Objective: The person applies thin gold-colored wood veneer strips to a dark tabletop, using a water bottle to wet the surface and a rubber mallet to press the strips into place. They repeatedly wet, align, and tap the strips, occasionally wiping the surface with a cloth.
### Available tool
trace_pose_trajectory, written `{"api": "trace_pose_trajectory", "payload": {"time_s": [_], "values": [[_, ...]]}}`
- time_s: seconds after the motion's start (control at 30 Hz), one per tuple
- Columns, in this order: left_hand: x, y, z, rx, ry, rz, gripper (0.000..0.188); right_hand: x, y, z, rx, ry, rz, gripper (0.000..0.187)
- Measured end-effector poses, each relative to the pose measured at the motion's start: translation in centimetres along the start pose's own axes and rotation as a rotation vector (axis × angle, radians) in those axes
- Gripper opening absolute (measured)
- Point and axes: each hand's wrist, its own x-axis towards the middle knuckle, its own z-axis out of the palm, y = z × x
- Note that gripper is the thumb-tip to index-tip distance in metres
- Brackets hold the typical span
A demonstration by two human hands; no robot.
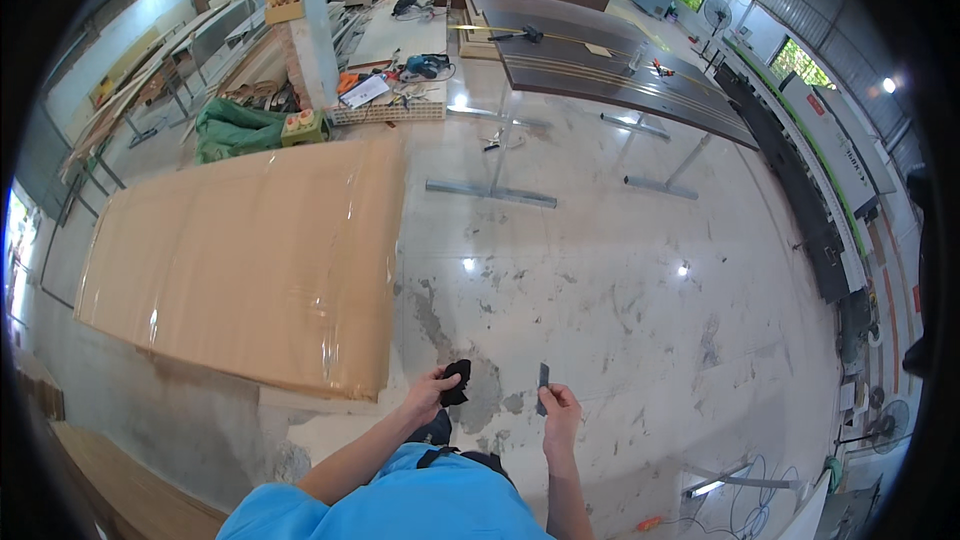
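Observation:
My left hand (428, 392) is closed on a crumpled black cloth (456, 382), held out in front of my body. To its right, my right hand (560, 408) pinches a thin, flat dark grey strip (543, 376) that points upward; its exact kind is too small to tell. The two hands are apart, both over the stained floor (600, 290). Left of them lies a large flat package (240, 260) in brown cardboard and clear wrap. The cloth and the strip do not touch it.
Ahead stands a dark brown panel table (600, 50) with a hammer (520, 35), on metal stands (490, 193). Power tools (425, 65) lie on a low bench by the pillar (318, 30). A long machine (800, 180) lines the right side. Cables (750, 505) lie at lower right.

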Motion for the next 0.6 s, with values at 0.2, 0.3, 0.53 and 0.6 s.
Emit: {"api": "trace_pose_trajectory", "payload": {"time_s": [0.2,0.3,0.53,0.6], "values": [[10.9,11.5,7.2,0.291,-0.111,-0.055,0.029,10.2,-4.5,-1.0,-0.143,0.164,-0.140,0.013],[17.4,15.2,11.2,0.413,-0.183,-0.010,0.030,15.5,-2.3,-1.1,-0.042,0.274,-0.075,0.012],[31.9,23.2,19.4,0.629,-0.149,0.039,0.030,34.9,-1.4,-1.2,0.056,0.312,0.078,0.011],[35.1,26.0,21.0,0.642,-0.119,-0.030,0.030,42.3,-5.1,0.1,-0.022,0.253,-0.004,0.013]]}}
